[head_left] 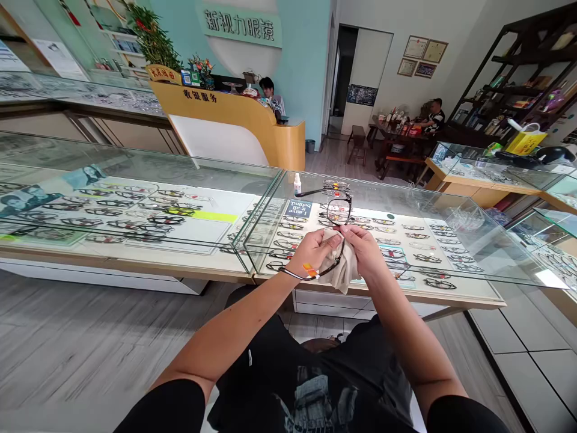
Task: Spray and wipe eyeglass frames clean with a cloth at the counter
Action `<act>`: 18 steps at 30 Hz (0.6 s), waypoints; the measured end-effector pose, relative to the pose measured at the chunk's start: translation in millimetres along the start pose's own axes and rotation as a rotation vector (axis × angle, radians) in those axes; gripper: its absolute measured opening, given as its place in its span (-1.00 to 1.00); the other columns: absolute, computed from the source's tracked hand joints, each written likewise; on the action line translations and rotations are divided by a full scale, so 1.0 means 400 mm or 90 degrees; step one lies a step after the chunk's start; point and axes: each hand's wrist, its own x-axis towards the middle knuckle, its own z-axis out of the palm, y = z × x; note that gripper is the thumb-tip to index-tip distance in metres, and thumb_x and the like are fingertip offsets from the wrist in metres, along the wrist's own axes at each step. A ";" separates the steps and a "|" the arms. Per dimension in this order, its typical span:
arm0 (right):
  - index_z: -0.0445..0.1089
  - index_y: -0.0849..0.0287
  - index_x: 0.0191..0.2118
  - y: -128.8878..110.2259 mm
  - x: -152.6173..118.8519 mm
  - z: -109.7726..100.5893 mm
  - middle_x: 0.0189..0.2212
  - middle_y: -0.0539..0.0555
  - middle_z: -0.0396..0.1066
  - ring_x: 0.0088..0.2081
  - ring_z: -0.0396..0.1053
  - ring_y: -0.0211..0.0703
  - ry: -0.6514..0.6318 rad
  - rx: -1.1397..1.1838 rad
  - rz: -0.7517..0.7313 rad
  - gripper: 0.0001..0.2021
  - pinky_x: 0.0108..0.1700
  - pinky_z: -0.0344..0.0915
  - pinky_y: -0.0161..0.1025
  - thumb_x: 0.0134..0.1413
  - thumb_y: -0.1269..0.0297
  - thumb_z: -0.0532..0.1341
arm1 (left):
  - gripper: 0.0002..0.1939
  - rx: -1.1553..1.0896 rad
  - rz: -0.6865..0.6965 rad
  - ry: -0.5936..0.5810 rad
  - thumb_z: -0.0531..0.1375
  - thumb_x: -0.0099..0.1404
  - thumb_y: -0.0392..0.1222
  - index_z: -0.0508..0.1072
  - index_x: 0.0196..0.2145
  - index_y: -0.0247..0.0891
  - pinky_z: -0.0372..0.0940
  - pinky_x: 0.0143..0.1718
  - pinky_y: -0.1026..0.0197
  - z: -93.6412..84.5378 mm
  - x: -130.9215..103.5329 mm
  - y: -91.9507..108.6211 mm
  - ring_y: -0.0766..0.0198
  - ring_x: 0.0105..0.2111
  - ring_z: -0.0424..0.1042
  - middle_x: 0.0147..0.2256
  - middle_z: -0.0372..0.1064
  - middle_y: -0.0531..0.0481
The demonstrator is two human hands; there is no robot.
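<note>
Gripping glasses (339, 210) and cloth (343, 273): left fingers (332, 242), right fingers (354, 236); bottle (297, 184) beyond, showcase (491, 276) beneath.

Turquoise wall (302, 84): beyond the hands (313, 252), slightly left
White wall (460, 30): beyond and right, four framed sheets (415, 47) hung
Pale door (369, 66): between both walls
Yellow counter (243, 111): ahead-left, well apart
Glass table (478, 299): below the hands
Dark shelf (516, 61): far right
Floor (112, 331): grey, wood-look, left of the hands
</note>
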 end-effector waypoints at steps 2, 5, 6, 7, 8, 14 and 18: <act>0.68 0.11 -0.32 0.001 0.002 -0.004 -0.41 0.02 0.63 -0.42 0.49 -0.16 0.005 0.007 0.005 -0.58 -0.29 0.48 -0.22 -0.26 -0.03 0.69 | -0.37 -0.045 -0.037 -0.030 0.50 0.12 0.36 0.50 -0.31 -0.31 0.24 -0.34 0.28 -0.008 0.006 -0.010 0.34 -0.43 0.34 -0.45 0.39 0.07; 0.67 0.14 -0.30 0.002 0.002 -0.011 -0.42 0.04 0.62 -0.44 0.48 -0.15 0.014 0.004 0.007 -0.55 -0.31 0.47 -0.20 -0.24 -0.06 0.68 | -0.40 -0.157 -0.107 -0.126 0.55 0.08 0.27 0.52 -0.24 -0.28 0.31 -0.29 0.26 -0.027 0.009 -0.020 0.30 -0.38 0.44 -0.38 0.46 0.02; 0.66 0.15 -0.31 0.002 0.002 -0.012 -0.42 0.04 0.62 -0.45 0.47 -0.16 0.019 0.003 0.005 -0.54 -0.33 0.45 -0.21 -0.25 -0.06 0.68 | -0.41 -0.183 -0.121 -0.157 0.57 0.07 0.22 0.53 -0.20 -0.28 0.34 -0.25 0.25 -0.032 0.009 -0.021 0.28 -0.35 0.47 -0.35 0.49 0.00; 0.66 0.16 -0.31 0.002 0.002 -0.013 -0.42 0.05 0.62 -0.45 0.46 -0.17 0.023 0.003 0.004 -0.54 -0.35 0.44 -0.23 -0.26 -0.06 0.68 | -0.42 -0.198 -0.127 -0.182 0.59 0.06 0.16 0.55 -0.17 -0.27 0.36 -0.22 0.24 -0.036 0.008 -0.021 0.27 -0.32 0.50 -0.32 0.51 -0.01; 0.66 0.16 -0.32 0.003 0.002 -0.013 -0.43 0.05 0.61 -0.45 0.46 -0.18 0.027 0.005 0.005 -0.53 -0.37 0.42 -0.25 -0.27 -0.06 0.68 | -0.42 -0.205 -0.128 -0.196 0.61 0.04 0.10 0.56 -0.12 -0.26 0.38 -0.18 0.23 -0.037 0.007 -0.020 0.25 -0.28 0.52 -0.28 0.53 -0.02; 0.64 0.15 -0.33 0.011 0.004 -0.005 -0.44 0.01 0.60 -0.47 0.43 -0.23 0.022 0.009 -0.001 -0.51 -0.44 0.37 -0.29 -0.28 -0.09 0.68 | -0.36 -0.152 -0.110 -0.097 0.69 -0.17 -0.02 0.52 -0.23 -0.29 0.32 -0.27 0.28 -0.011 0.015 -0.027 0.33 -0.39 0.43 -0.43 0.44 0.11; 0.65 0.14 -0.29 0.015 0.002 -0.002 -0.39 0.04 0.63 -0.43 0.48 -0.19 0.005 -0.005 0.002 -0.53 -0.35 0.45 -0.25 -0.21 -0.10 0.66 | -0.38 -0.159 -0.112 -0.051 0.64 -0.07 0.18 0.49 -0.33 -0.30 0.25 -0.40 0.28 0.003 0.022 -0.053 0.34 -0.46 0.37 -0.47 0.42 0.08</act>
